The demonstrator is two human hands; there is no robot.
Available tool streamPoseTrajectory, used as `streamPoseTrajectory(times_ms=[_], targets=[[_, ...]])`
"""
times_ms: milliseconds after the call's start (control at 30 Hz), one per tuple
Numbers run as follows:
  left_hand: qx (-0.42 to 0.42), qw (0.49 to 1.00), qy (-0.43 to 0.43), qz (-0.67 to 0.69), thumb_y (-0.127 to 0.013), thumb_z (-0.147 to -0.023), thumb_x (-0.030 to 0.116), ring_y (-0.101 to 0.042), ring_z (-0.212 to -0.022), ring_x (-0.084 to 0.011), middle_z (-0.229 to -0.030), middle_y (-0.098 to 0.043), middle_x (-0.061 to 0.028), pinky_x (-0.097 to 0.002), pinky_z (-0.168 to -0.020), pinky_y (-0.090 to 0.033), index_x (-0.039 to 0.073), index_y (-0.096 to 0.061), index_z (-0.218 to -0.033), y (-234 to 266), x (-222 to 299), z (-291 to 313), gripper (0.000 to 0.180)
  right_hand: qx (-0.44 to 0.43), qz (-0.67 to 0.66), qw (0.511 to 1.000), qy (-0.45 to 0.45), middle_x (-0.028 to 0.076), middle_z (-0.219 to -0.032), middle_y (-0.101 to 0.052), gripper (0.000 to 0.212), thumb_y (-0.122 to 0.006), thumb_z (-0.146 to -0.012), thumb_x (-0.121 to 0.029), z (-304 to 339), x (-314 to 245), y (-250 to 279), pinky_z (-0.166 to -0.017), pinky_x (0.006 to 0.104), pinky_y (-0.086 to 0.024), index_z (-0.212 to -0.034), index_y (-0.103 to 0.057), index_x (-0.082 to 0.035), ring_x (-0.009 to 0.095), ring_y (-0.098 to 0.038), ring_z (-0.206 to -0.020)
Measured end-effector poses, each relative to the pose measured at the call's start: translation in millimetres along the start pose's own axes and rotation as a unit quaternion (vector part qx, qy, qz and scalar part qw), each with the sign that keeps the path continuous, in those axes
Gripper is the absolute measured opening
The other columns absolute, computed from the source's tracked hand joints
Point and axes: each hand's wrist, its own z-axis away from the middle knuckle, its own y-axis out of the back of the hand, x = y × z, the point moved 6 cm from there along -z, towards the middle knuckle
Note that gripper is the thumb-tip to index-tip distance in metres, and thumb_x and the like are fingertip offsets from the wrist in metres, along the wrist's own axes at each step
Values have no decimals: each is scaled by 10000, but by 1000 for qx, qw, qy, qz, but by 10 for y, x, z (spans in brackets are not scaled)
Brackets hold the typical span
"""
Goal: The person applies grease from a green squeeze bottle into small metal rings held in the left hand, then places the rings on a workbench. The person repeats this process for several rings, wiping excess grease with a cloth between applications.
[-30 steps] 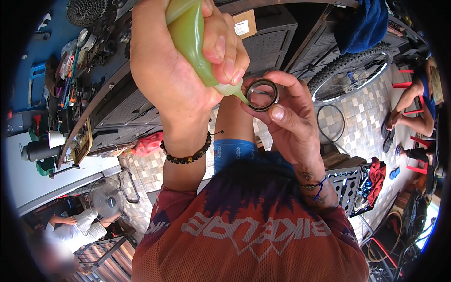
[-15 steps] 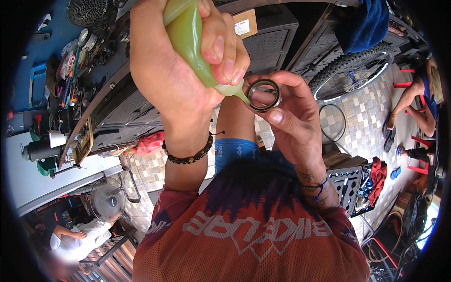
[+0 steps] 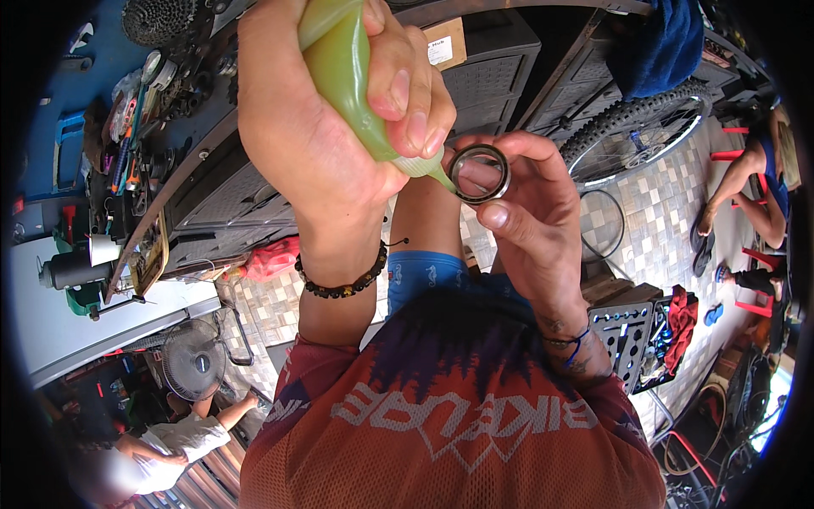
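My left hand, wearing a beaded bracelet, is wrapped round a soft squeeze bottle full of something yellow-green. The bottle tilts downward, and its narrow nozzle meets the rim of a round metal bearing. My right hand pinches this bearing between thumb and fingers, its open centre facing up toward me. Fingers of my right hand show through the hole. Whether any of the bottle's contents lie on the ring is too small to tell.
At the left is a blue bench with hand tools and a sprocket cassette. A knobby bicycle wheel leans at the upper right, near a blue cloth. A fan and a seated person are lower left.
The bottle and my left hand have shifted slightly right. The bearing has turned a little in my right fingers. At the lower left, the seated person has moved and a leg now shows.
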Motion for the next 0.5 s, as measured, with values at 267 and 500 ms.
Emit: streamPoseTrajectory(times_ms=[267, 500], targets=[[-4, 1000, 0, 3, -278, -1103, 319, -462, -441, -185, -576, -508, -44, -350, -419, -449, 64, -568, -871, -7, 4, 1, 450, 9, 32, 999, 27, 164, -1349, -587, 520, -705, -865, 173, 5, -32, -33, -1042, 398, -559, -1309, -525, -29, 323, -623, -1274], [-10, 1000, -5, -1, -273, -1104, 319, -469, -442, -184, -577, -512, -44, -349, -418, -449, 66, -568, -874, -11, 8, -1, 451, 12, 56, 997, 42, 168, -1357, -567, 518, -704, -849, 198, 17, -52, -45, -1027, 378, -578, -1282, -524, -23, 325, -610, -1299]])
